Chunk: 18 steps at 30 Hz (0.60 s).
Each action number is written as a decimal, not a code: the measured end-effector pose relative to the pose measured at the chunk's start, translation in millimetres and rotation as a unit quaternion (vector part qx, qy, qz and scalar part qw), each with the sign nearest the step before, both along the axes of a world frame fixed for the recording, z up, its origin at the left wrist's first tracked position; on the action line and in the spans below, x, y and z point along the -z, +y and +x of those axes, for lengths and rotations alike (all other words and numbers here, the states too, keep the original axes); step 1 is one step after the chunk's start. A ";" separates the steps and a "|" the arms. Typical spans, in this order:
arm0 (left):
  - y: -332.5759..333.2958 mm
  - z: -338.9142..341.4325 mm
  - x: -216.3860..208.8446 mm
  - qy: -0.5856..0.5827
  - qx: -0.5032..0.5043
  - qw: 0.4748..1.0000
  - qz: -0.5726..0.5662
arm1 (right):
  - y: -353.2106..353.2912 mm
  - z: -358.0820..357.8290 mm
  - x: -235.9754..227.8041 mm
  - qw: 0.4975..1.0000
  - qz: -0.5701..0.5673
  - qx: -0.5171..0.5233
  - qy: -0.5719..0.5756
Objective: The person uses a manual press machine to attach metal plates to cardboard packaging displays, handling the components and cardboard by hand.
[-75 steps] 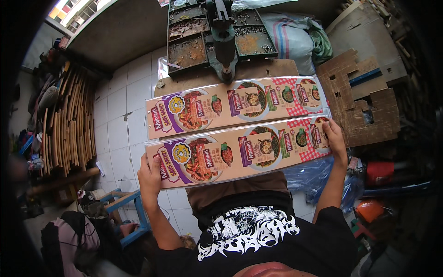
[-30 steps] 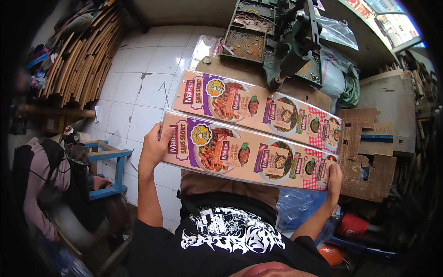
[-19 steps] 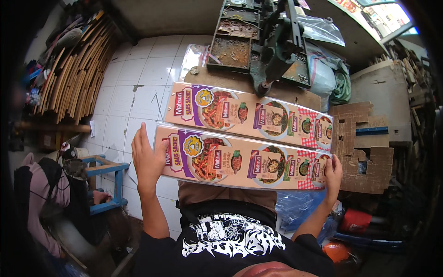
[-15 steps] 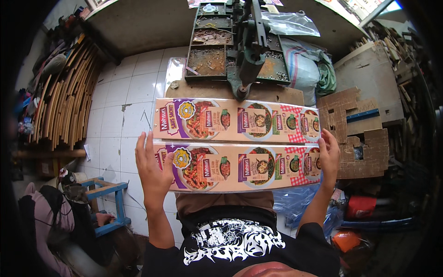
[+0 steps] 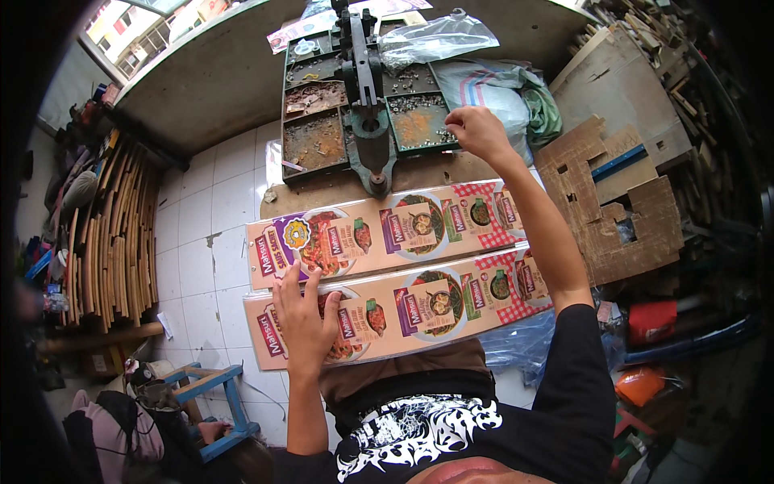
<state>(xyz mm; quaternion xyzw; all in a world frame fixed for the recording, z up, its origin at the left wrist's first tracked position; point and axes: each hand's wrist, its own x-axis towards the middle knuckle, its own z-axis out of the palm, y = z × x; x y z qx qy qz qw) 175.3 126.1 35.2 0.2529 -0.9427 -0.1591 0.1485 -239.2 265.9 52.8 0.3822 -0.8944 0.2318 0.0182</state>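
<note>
Two long printed panels in clear plastic lie side by side in front of me, the far panel and the near panel. Both show bowls of food, and small metal rings show at the far one's left end. My left hand rests open on their left part, fingers spread across the seam. Over the right edge of a compartmented metal tray, my right hand is closed, fingertips together beside small metal pieces. Whatever it may hold is too small to make out.
A dark iron hand press stands amid the tray, just beyond the panels. Behind my right hand lie a white woven sack and a clear plastic bag. Cut brown boards lean at right; a blue stool stands lower left.
My right hand has left the panels' right end and reached forward to the tray, its fingers now closed. My left hand has slid inward from the panels' left end. The view has shifted.
</note>
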 end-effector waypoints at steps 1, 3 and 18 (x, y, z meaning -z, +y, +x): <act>0.4 -0.1 -1.1 -0.009 -0.001 1.000 -0.003 | -7.3 -1.8 3.0 1.000 0.025 -0.007 0.004; -0.1 -1.0 -0.4 -0.009 -0.004 1.000 0.000 | -14.3 -3.9 8.9 0.999 0.044 -0.008 0.024; -3.1 1.9 -2.4 -0.014 0.031 0.999 -0.010 | -46.7 -9.4 20.1 0.972 0.177 -0.064 0.140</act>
